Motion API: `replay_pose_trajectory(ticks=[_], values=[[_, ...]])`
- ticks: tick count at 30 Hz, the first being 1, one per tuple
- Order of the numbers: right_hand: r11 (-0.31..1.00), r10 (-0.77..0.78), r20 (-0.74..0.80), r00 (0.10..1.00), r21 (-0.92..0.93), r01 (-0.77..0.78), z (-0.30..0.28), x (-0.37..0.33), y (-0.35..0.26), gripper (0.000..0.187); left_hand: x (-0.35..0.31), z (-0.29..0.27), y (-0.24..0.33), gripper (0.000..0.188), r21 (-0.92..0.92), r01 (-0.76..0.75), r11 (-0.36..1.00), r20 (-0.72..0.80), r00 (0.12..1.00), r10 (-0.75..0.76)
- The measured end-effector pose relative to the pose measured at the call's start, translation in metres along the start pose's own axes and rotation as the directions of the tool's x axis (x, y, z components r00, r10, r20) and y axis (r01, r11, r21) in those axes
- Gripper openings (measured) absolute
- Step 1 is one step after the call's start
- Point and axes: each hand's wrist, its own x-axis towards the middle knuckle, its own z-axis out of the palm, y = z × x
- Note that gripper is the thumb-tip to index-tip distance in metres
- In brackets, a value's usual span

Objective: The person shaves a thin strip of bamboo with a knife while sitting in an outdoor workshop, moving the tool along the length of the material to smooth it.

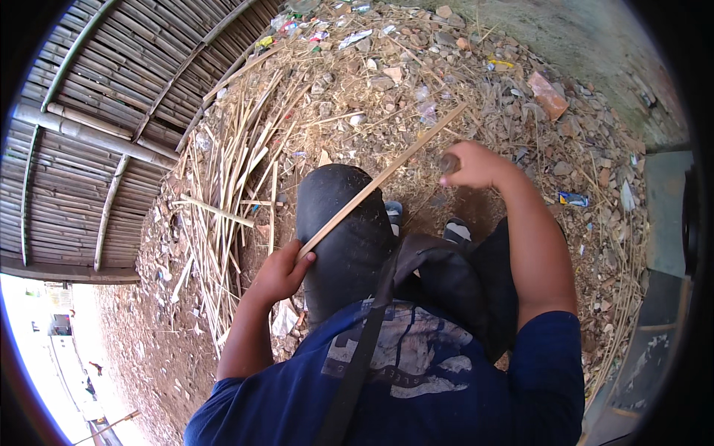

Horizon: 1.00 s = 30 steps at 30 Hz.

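Note:
My left hand [283,275] is closed round the lower end of a long, flat bamboo strip [387,175]. The strip slants up to the right across my dark-trousered knee [327,189], its far end above the littered ground. To the right, my right hand [476,165] grips a brown, round-ended wooden handle [449,164] just beside the strip, apart from it. Whatever is fixed to that handle is hidden or too thin to make out. On the left, many pale split bamboo strips [238,175] lie in a loose heap.
Stones, shavings and scraps of plastic cover the ground. A slatted bamboo wall [111,141] rises at the left. A reddish brick piece [547,95] lies at the far right, near a grey wall [595,52]. A blue wrapper [573,199] is right of my arm.

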Motion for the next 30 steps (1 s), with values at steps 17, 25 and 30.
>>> replay_pose_trajectory(ticks=[17,25,30], values=[[0.909,0.363,-0.152,0.919,0.275,-0.313,-0.020,-0.004,0.049,0.044,-0.005,0.005,0.002,0.044,0.071,-0.008,0.997,-0.069,0.998,0.013],[0.990,0.039,0.007,0.999,-0.136,-0.037,-0.016,-0.014,-0.023,0.041,-0.009,0.006,0.006,0.036,0.096,0.017,0.995,-0.051,0.999,-0.012],[0.981,0.163,-0.339,0.927,-0.043,-0.188,-0.015,-0.017,0.034,0.038,-0.008,0.001,0.016,0.032,0.075,-0.013,0.997,-0.061,0.998,0.017]])
